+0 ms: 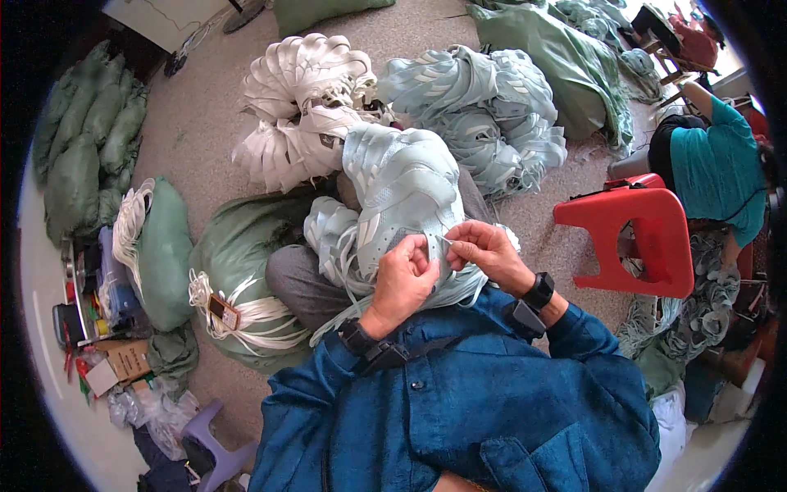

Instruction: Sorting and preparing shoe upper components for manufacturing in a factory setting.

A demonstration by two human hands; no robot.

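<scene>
A stack of pale blue shoe uppers (410, 176) lies over my lap, with a row of small eyelet holes along the nearest one's edge. My left hand (402, 283) pinches that edge between thumb and fingers. Close on its right, my right hand (492, 252) is closed in a pinch on a thin pale lace at the eyelets. Its exact path through the holes is too small to tell. More pale laces (336, 316) hang below my left wrist. A bundle of white laces (266, 320) is draped over a green sack (242, 238) beside my left knee, with a small phone-like device (223, 312) on top.
Bundled white uppers (303, 111) and pale blue uppers (484, 107) lie on the floor ahead. A red plastic stool (631, 238) stands at right, near another person in a teal shirt (717, 160). Green sacks (90, 139) and a cardboard box (127, 359) line the left.
</scene>
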